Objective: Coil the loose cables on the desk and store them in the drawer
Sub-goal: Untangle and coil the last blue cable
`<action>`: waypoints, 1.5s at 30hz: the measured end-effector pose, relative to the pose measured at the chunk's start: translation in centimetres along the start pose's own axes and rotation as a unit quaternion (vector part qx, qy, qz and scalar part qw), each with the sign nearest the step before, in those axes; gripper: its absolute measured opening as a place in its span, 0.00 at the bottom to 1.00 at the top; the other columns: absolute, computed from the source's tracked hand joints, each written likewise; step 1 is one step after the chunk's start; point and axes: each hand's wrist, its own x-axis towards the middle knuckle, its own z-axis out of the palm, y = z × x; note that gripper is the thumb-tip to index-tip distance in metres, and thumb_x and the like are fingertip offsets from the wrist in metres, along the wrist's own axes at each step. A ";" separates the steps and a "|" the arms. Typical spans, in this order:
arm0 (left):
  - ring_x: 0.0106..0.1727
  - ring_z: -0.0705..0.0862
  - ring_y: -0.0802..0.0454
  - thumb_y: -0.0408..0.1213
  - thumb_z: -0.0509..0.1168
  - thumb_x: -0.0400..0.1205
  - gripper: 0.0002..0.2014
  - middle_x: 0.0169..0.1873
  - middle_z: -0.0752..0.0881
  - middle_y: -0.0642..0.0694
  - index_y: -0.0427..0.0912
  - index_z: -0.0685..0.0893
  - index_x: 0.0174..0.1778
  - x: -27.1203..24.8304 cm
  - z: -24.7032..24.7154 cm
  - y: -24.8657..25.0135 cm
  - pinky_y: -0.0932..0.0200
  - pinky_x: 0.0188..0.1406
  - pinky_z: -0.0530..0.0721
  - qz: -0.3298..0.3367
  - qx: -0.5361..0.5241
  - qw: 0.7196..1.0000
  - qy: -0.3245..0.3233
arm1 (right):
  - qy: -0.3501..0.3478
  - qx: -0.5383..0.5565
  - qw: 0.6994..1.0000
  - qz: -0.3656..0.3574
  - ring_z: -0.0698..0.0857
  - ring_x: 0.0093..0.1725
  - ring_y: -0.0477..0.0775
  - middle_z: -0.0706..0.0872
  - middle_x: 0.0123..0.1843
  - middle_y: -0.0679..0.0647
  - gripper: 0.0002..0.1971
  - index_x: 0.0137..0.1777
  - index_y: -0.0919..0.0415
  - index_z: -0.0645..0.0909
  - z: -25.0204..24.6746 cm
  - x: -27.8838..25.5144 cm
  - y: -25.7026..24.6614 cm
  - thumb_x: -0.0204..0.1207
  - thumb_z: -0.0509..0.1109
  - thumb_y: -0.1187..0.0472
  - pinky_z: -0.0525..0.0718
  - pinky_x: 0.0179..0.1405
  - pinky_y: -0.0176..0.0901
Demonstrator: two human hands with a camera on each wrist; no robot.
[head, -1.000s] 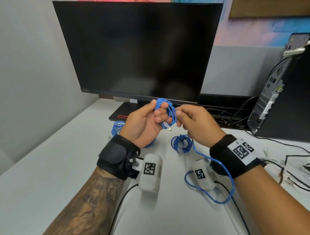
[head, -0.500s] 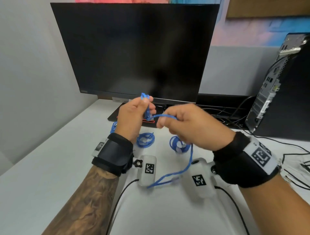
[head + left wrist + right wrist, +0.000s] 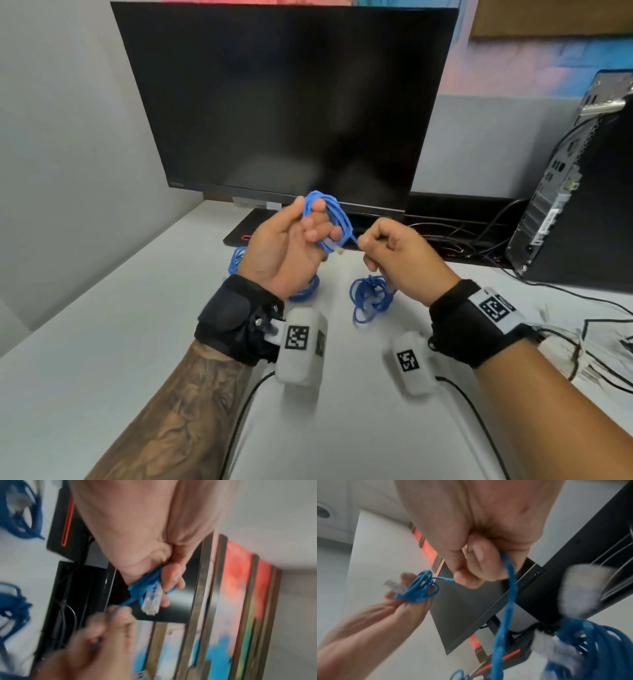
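Observation:
My left hand [image 3: 310, 228] holds a small coil of blue network cable [image 3: 334, 219] wound round its fingers, above the white desk [image 3: 102, 342] in front of the monitor. The cable's clear plug [image 3: 334, 246] sticks out below the coil, and shows up close as the clear plug [image 3: 151, 601] in the left wrist view. Just right of the coil, my right hand [image 3: 368, 248] pinches the cable's free length [image 3: 508, 588], which runs taut from the coil [image 3: 419, 588] and hangs below my fist.
Three more blue coils lie on the desk: one [image 3: 370, 298] between my wrists, one [image 3: 306, 291] under my left hand, one [image 3: 236, 260] further left. A black monitor [image 3: 291, 102] stands behind, a computer tower [image 3: 582, 188] at the right with black wires [image 3: 599, 329].
My right hand has circled the left hand, winding the cable onto the coil. The loose tail that lay on the desk between my wrists has been drawn up.

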 end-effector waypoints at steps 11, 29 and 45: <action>0.37 0.83 0.54 0.34 0.55 0.91 0.13 0.35 0.84 0.49 0.35 0.84 0.53 1.3 -1.5 -0.2 0.54 0.55 0.85 0.186 0.190 0.950 0.166 | -0.220 -0.006 0.975 0.032 0.75 0.20 0.53 0.82 0.26 0.57 0.14 0.47 0.70 0.82 -0.4 -2.9 -5.0 0.84 0.66 0.57 0.91 0.35 0.56; 0.25 0.66 0.56 0.40 0.54 0.91 0.17 0.24 0.66 0.51 0.39 0.79 0.38 -1.8 0.3 -1.8 0.57 0.39 0.83 0.015 0.341 0.940 -0.025 | -0.025 0.084 0.996 0.012 0.64 0.22 0.41 0.68 0.23 0.44 0.13 0.45 0.60 0.87 -3.8 -1.7 -2.7 0.84 0.68 0.52 0.64 0.22 0.36; 0.24 0.74 0.59 0.45 0.57 0.84 0.14 0.23 0.74 0.53 0.38 0.78 0.44 -2.7 -0.4 -4.5 0.59 0.42 0.87 -0.103 0.123 0.987 -0.015 | -0.176 0.172 0.967 0.064 0.60 0.25 0.44 0.67 0.28 0.52 0.27 0.57 0.79 0.74 -0.4 -4.6 2.0 0.78 0.72 0.51 0.63 0.22 0.35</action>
